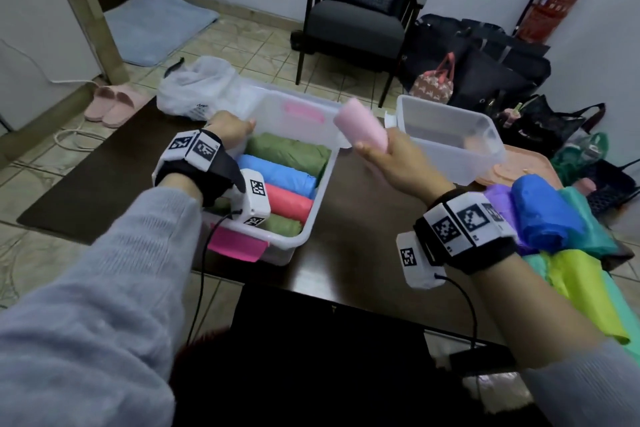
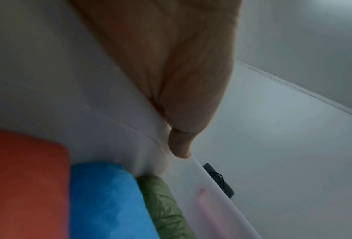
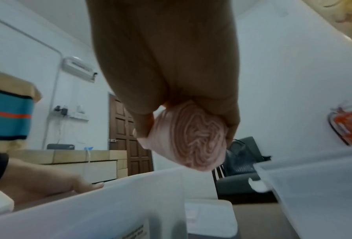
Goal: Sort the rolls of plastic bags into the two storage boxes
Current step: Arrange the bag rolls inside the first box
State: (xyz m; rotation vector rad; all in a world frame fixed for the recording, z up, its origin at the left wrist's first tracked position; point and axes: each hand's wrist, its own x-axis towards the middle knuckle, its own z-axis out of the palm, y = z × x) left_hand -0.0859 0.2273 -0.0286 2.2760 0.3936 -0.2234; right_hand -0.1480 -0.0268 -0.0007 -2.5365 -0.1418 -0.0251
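Your left hand [image 1: 227, 128] grips the box rim [image 1: 258, 104], thumb inside. Your right hand [image 1: 391, 158] is raised, fingers [image 3: 231, 127] curled round the pink roll [image 1: 360, 130].

The larger storage box [image 1: 322, 184] — translucent white with pink latches — sat on the dark table [image 1: 356, 218] and held rolls lying side by side: a green roll [image 1: 289, 151] at the far end, then a blue roll [image 1: 277, 173], a red roll [image 1: 287, 203] and another green roll [image 1: 282, 225] nearest. The smaller storage box [image 1: 450, 135], also translucent, stood just to its right, tilted. A pale pink roll [image 1: 360, 130] was in the air between the two boxes, gripped at its near end, its coiled end face visible in the right wrist view. Loose rolls — blue [image 1: 543, 215], purple [image 1: 498, 194], teal [image 1: 588, 225] and yellow-green [image 1: 585, 288] — were piled at the table's right edge.
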